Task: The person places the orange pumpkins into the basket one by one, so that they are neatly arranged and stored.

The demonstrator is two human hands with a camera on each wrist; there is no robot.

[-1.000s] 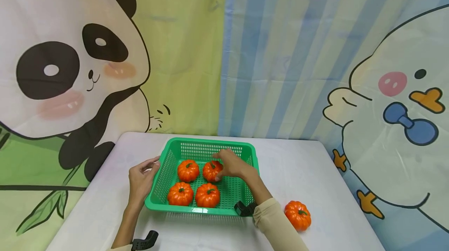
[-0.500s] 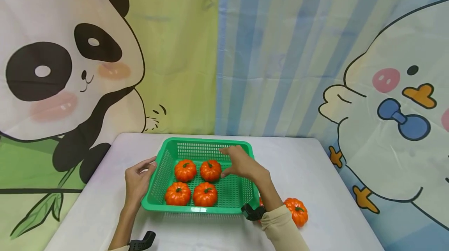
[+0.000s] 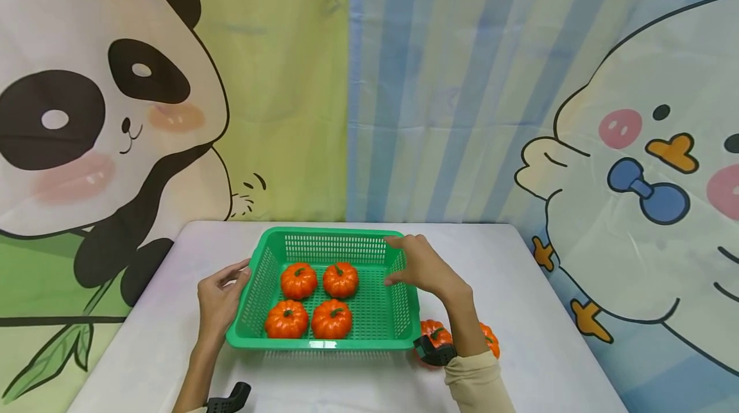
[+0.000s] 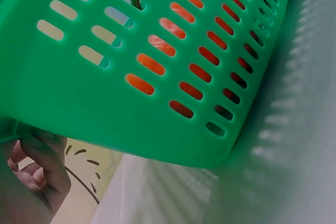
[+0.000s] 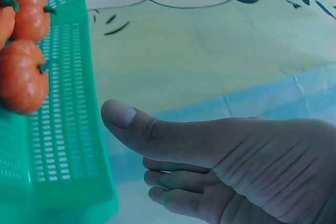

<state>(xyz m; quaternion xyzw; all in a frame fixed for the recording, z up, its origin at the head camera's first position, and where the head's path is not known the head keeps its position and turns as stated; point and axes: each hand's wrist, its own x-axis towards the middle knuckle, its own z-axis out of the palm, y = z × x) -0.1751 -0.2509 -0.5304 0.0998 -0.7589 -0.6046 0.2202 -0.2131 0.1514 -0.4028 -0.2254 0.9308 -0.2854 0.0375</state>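
A green plastic basket (image 3: 381,342) with slotted walls stands on the white table, holding several small orange pumpkins (image 3: 340,279) with green stems on its left side. My left hand (image 3: 218,304) is at the basket's left rim; in the left wrist view its bent fingers (image 4: 44,156) pinch the rim's edge. My right hand (image 3: 430,265) hovers at the right rim, thumb and fingers spread apart with nothing between them. In the right wrist view the thumb (image 5: 157,135) points toward the basket wall, and the pumpkins lie beyond it.
Two more orange pumpkins lie on the table right of the basket, partly hidden by my right forearm: one pumpkin (image 3: 435,332) near the basket corner, another pumpkin (image 3: 489,340) farther right. Behind the table (image 3: 491,259) hangs a cartoon curtain (image 3: 288,111) with a panda and a white bird.
My right hand has let go of the back right pumpkin in the basket and moved right to the rim. The left hand stays at the left rim.
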